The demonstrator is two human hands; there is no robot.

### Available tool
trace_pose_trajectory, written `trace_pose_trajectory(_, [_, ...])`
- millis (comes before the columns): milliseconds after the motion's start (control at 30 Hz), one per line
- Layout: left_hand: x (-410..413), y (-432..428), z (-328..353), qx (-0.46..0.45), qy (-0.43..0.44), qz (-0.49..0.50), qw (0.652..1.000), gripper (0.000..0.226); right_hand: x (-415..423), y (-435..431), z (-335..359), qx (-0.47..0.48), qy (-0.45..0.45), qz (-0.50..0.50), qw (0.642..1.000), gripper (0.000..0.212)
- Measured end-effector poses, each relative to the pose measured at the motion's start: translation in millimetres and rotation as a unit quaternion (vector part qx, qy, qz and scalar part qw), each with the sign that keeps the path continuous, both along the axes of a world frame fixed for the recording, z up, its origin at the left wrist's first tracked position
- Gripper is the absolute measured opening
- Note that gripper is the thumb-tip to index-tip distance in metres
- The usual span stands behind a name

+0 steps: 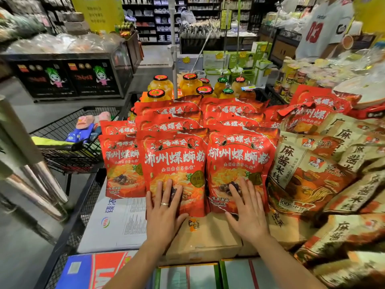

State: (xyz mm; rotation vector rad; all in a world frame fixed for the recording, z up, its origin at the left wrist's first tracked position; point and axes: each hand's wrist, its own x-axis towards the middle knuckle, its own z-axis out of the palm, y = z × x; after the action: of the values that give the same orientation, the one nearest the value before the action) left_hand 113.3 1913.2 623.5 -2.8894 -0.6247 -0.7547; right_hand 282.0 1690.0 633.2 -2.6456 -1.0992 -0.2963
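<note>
Red noodle bags stand in rows on a shop display. My left hand (164, 207), with a ring on one finger, lies flat with straight fingers against the lower part of the middle front bag (175, 161). My right hand (248, 209) presses flat against the lower part of the front bag to its right (239, 161). A third front bag (123, 165) stands at the left, untouched. Both front bags under my hands stand upright on a brown carton (204, 240).
Beige and orange noodle bags (325, 174) are piled at the right. Jars of yellow fruit (160, 85) stand behind the red bags. A wire shopping cart (68, 147) with items is at the left. White and coloured cartons (116, 224) lie below. A person in a white jersey (325, 28) stands far right.
</note>
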Motion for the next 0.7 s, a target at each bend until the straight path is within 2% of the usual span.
trace_pose_trajectory(300, [-33, -24, 75, -0.057, 0.025, 0.032, 0.998, 0.076, -33, -6, 58, 0.039, -0.001, -0.038, 0.999, 0.088])
trace_pose_trajectory(467, [-66, -42, 116, -0.062, -0.013, 0.07, 0.996, 0.08, -66, 6, 95, 0.099, -0.022, 0.014, 0.995, 0.082])
trace_pose_trajectory(600, [-105, -45, 130, -0.027, -0.013, 0.121, 0.992, 0.077, -100, 26, 117, 0.071, -0.029, 0.074, 0.994, 0.076])
trace_pose_trajectory(700, [-148, -44, 133, -0.013, -0.007, 0.162, 0.987, 0.077, -135, 38, 119, 0.09, -0.038, 0.121, 0.988, 0.069])
